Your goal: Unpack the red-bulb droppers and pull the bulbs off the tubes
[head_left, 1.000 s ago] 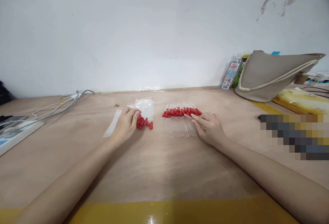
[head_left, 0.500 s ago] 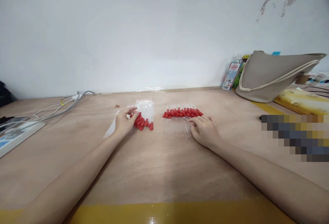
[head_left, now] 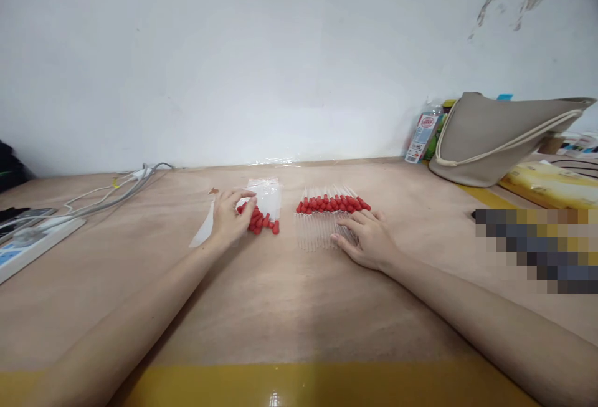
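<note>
My left hand (head_left: 231, 215) rests at the left of a heap of red rubber dropper bulbs (head_left: 258, 222), its thumb and forefinger curved and slightly apart, with nothing visible between them. Behind and under the heap lies a clear zip bag (head_left: 268, 194). My right hand (head_left: 367, 239) has its fingers spread over the right end of a row of clear dropper tubes (head_left: 315, 232), fingertips at the tubes. Beyond that row, droppers with red bulbs (head_left: 329, 204) lie side by side, their clear tips pointing to the wall.
A white paper piece (head_left: 203, 232) lies by my left wrist. At the left are a power strip (head_left: 51, 248) and cables (head_left: 112, 198). A grey bag (head_left: 495, 139), a bottle (head_left: 422, 133) and a yellow pack (head_left: 555, 189) stand at the right. Yellow tape (head_left: 233, 385) runs along the near edge.
My right hand's fingers have spread, with the thumb moving left over the clear tubes. My left hand has shifted slightly, its forefinger reaching further right above the red bulbs.
</note>
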Demonstrator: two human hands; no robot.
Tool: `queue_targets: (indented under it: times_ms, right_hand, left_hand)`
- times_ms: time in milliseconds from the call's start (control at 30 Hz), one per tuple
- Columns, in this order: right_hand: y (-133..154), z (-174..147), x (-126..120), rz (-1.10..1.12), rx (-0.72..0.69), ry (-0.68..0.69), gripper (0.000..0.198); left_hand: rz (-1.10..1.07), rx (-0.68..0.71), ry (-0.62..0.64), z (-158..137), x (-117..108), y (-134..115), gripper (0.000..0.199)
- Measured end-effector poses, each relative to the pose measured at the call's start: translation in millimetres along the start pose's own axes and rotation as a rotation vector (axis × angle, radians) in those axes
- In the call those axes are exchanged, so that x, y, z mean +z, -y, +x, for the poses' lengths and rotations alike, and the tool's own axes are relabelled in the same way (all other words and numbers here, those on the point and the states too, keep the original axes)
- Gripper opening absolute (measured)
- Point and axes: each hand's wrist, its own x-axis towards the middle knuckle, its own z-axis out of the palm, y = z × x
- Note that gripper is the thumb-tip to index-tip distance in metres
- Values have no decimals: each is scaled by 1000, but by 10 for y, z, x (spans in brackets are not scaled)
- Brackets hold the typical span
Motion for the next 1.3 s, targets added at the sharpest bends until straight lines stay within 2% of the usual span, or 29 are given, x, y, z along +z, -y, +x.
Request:
queue_targets:
  times_ms: [200, 367, 500, 667, 833, 1000, 1300]
  right_hand:
    - [-46, 12, 19, 74, 138, 14, 29]
    - [-81, 17, 20, 144, 254, 14, 32]
    - [-77, 19, 18, 141, 267, -4, 33]
    - [-68, 20, 17, 142, 242, -1, 32]
    - [-70, 18, 16, 137, 246, -13, 32]
    - [-84, 12, 26, 144, 250, -11, 30]
    - [-107, 3, 49, 151, 239, -38, 30]
  left_hand:
    - [120, 193, 290, 79, 227, -389, 16]
    - [205, 170, 435, 189, 566, -589, 28]
    - [212, 131, 502, 216, 748, -617, 36]
    - [180, 91, 507, 206, 815, -590, 32]
    - [148, -14, 483, 205, 845, -579, 30]
    - [98, -123, 453, 182, 775, -556, 32]
    - [-64, 9, 330, 250, 480, -580, 21]
